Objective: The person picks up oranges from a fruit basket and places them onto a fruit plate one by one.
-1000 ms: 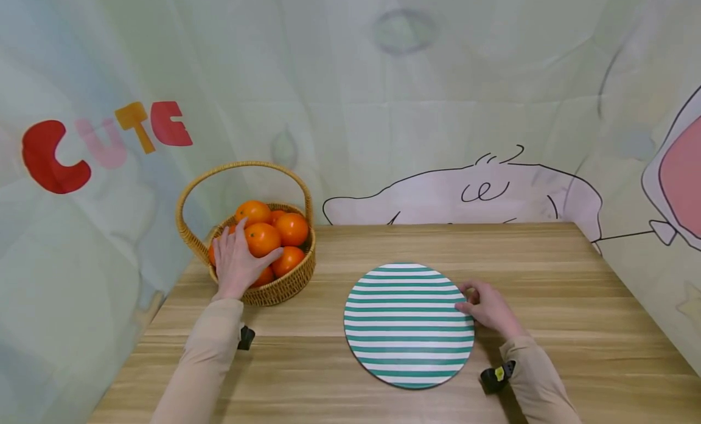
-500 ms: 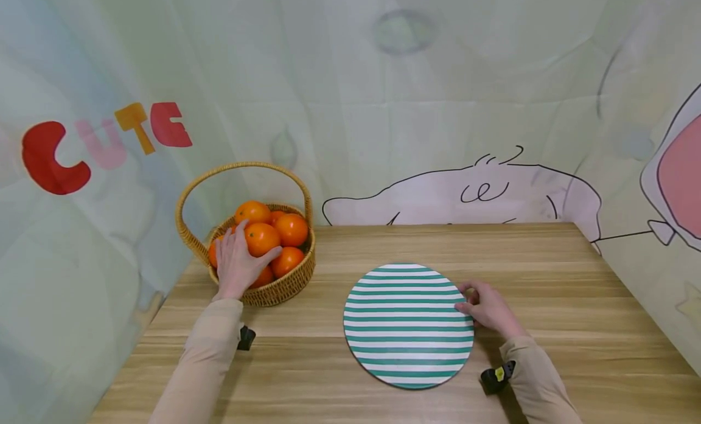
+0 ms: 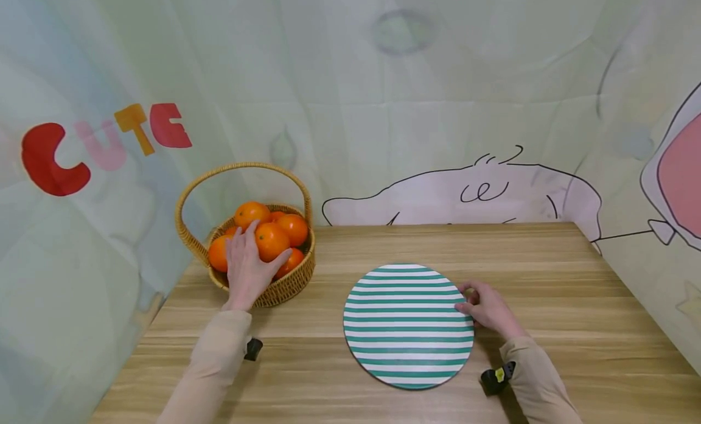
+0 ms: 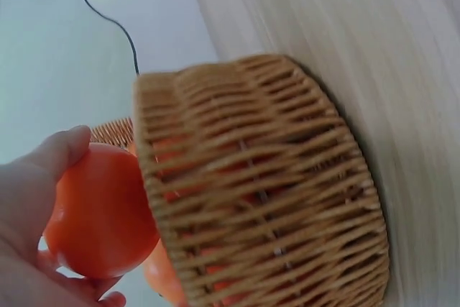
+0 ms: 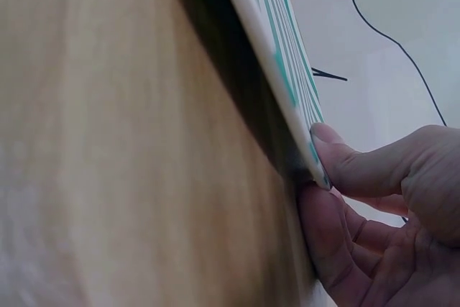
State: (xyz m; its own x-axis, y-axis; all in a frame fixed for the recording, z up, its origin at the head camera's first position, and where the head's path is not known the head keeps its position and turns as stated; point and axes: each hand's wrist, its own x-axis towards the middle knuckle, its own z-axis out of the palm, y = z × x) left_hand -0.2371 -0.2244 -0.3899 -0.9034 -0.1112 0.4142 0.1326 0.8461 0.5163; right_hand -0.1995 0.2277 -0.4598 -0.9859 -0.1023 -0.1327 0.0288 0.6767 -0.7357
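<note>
My left hand (image 3: 249,266) grips an orange (image 3: 272,241) at the top of a wicker basket (image 3: 290,287). In the left wrist view, thumb and fingers wrap round the orange (image 4: 104,210) just beside the basket's rim (image 4: 147,141). Several other oranges (image 3: 253,213) lie in the basket, some partly hidden by the hand. At the right, my right hand (image 3: 490,308) pinches the edge of a flat round placemat (image 3: 408,326) with green and white stripes. The right wrist view has the thumb above its edge (image 5: 287,102) and a finger beneath.
A tall arched handle (image 3: 243,165) spans the basket. Both basket and placemat are on a wooden table (image 3: 323,375), with the basket near its back left corner. A printed curtain (image 3: 350,120) hangs behind and along both sides.
My left hand has shifted slightly right and towards me, and the gripped orange has moved right with it. More of the orange at the basket's left shows. The right hand and placemat stay put.
</note>
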